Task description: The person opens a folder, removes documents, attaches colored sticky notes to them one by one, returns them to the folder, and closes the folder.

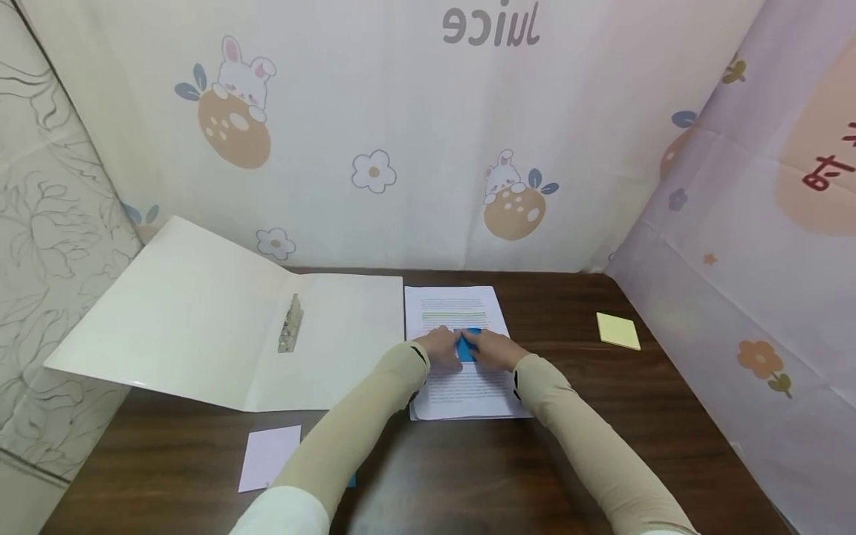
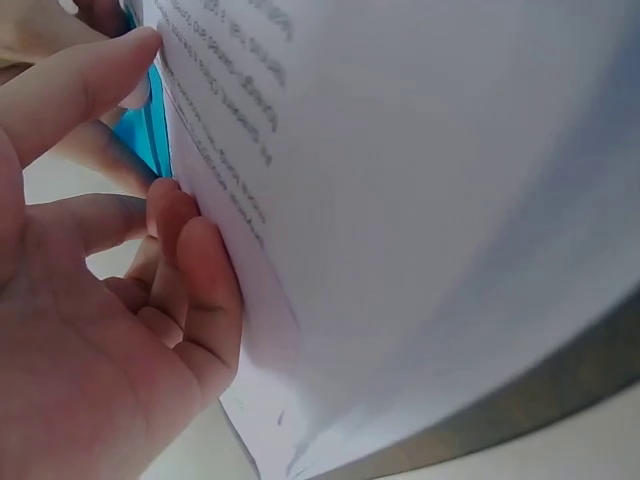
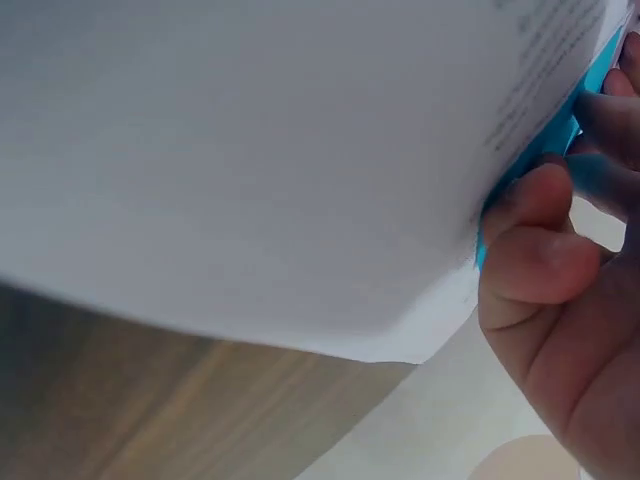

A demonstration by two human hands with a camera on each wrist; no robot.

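A stack of printed pages [image 1: 468,397] lies on the dark table, one line marked green. On its middle is a blue sticky note [image 1: 471,349], partly covered by the hands. My left hand [image 1: 441,347] touches the note's left edge; the left wrist view shows a fingertip [image 2: 150,45] beside the blue and other bent fingers resting against the page. From the other side, my right hand [image 1: 493,349] lies over the note's right edge. In the right wrist view, the right fingers [image 3: 545,265] press along the blue strip [image 3: 540,150], bent at the joints.
An open white binder [image 1: 354,319] with a metal clip [image 1: 290,325] lies left of the pages, its cover tilted up. A pale purple sheet [image 1: 269,457] is at the front left, and a blue corner [image 1: 351,481] shows past the left sleeve. Yellow sticky notes [image 1: 618,331] lie at the right.
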